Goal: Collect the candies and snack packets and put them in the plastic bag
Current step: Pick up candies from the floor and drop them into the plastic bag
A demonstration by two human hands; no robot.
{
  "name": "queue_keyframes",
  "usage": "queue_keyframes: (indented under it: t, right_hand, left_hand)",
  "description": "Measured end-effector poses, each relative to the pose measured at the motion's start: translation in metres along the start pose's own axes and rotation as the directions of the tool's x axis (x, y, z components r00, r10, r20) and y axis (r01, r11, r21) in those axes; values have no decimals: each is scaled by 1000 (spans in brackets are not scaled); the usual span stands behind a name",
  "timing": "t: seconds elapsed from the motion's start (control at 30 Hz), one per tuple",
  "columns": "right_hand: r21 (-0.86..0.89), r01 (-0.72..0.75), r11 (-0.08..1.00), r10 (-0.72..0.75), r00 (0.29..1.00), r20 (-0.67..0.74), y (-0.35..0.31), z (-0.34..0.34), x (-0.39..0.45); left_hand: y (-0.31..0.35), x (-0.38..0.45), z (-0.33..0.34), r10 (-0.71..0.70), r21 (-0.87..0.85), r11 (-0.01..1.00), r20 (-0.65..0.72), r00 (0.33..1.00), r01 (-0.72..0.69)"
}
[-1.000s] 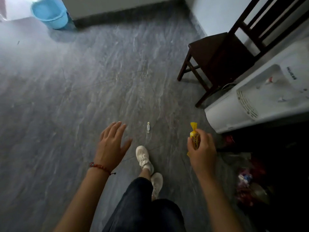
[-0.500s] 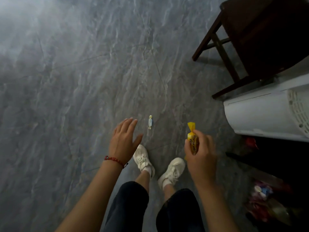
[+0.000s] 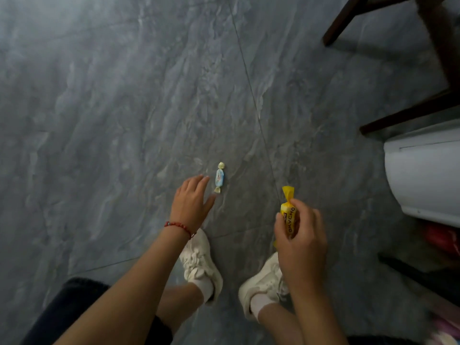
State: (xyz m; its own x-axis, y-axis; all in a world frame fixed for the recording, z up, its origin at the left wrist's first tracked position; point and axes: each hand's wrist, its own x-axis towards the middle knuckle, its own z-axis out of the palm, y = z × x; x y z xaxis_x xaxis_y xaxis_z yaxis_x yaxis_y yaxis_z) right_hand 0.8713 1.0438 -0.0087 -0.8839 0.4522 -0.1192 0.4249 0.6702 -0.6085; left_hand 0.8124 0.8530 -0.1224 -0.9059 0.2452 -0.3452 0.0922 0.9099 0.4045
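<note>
While the right hand (image 3: 302,241) keeps its grip closed round a yellow candy (image 3: 288,215), thumb and fingers pinched on the wrapper's body w/ one twisted end poking up above the knuckles, the left hand (image 3: 190,204) hangs low over the floor (image 3: 112,108) w/ its grip wide, fingers spread & holding nothing; fingertips just beside a small blue-and-white candy (image 3: 219,178), apart from it as far as I can tell; that candy lies flat on the grey marbled tile, pale twisted ends pointing away from & toward the person, roughly lengthwise to the feet. A red bead bracelet (image 3: 178,225) sits on the left wrist; below, two white sneakers (image 3: 200,265) stand on the tile, dark trouser leg at lower left. Out to the right: a white appliance body (image 3: 423,180) near the edge, dark wooden chair legs (image 3: 408,115) behind it at upper right; under the appliance some red & pinkish stuff in shadow, too blurred to make out; can't pick out the plastic bag for sure.
</note>
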Motion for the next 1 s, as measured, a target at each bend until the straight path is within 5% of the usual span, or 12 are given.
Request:
queue_keyframes:
  t: [0.33,0.43,1.0]
  right_hand:
    - [12,38,999,-38,999,-13,109,107,36]
    - [9,38,999,-38,999,-1,128,122,42]
    - [30,49,998,-51,997,61,105,109,57]
  left_hand:
    - [-42,82,160,-278,-182,947,-57,959,264]
    - [-47,89,181,-264,-193,952,-115,958,239]
    - [-9,85,147,-276,-363,915,-239,931,179]
